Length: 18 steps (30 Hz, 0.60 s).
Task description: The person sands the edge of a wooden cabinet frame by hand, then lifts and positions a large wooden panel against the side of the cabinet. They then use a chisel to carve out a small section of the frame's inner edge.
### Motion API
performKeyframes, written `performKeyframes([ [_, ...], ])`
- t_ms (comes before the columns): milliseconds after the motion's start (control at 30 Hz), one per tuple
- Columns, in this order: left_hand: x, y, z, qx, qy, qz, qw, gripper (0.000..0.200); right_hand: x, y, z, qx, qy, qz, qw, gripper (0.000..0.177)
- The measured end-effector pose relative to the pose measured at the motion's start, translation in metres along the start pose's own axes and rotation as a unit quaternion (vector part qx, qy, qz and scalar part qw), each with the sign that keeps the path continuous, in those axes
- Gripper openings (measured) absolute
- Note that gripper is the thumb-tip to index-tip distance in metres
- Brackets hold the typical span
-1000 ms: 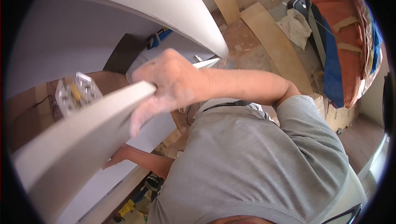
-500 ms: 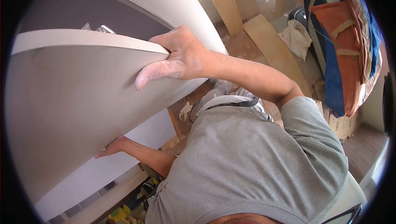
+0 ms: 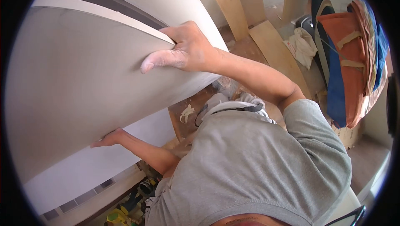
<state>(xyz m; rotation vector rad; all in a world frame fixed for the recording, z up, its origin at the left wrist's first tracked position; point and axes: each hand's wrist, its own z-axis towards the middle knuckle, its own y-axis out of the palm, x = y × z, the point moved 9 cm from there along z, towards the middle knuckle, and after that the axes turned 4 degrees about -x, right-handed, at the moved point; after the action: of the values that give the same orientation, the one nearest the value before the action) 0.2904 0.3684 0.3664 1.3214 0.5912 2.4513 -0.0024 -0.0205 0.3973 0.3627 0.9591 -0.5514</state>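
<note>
The right hand [image 3: 189,44] clamps the pale panel [image 3: 83,72] at left by its far edge; chalky skin could slip, dropping it. The left hand [image 3: 109,137] touches the near edge; whether its fingers grip, I can't tell.

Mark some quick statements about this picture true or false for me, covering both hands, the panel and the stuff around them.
1. The right hand grips an edge of the panel. True.
2. The left hand rests on the shirt. False: it is at the panel's lower edge in the picture.
3. The shirt is bright red. False: it is grey.
4. The white bag lies beside a plank on the floor. True.
5. The orange cloth is at the left of the picture. False: it is at the right.
</note>
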Motion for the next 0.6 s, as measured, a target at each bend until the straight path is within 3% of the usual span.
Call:
performKeyframes([
  [67, 0.002, 0.009, -0.003, -0.018, -0.003, 0.010, 1.000, 0.100, -0.007, -0.001, -0.001, 0.012, -0.042, -0.001, 0.999, 0.063],
  [300, -0.010, 0.017, 0.017, -0.038, -0.029, 0.015, 0.999, 0.092, -0.010, 0.006, 0.009, -0.008, -0.016, -0.039, 0.999, 0.064],
  [467, -0.008, 0.031, 0.012, -0.029, -0.047, 0.011, 0.998, 0.091, -0.008, 0.012, 0.016, 0.054, -0.085, -0.004, 0.995, 0.073],
  [600, -0.025, 0.016, 0.029, -0.033, -0.044, 0.007, 0.998, 0.091, -0.005, 0.016, 0.019, 0.003, -0.057, -0.074, 0.996, 0.074],
])
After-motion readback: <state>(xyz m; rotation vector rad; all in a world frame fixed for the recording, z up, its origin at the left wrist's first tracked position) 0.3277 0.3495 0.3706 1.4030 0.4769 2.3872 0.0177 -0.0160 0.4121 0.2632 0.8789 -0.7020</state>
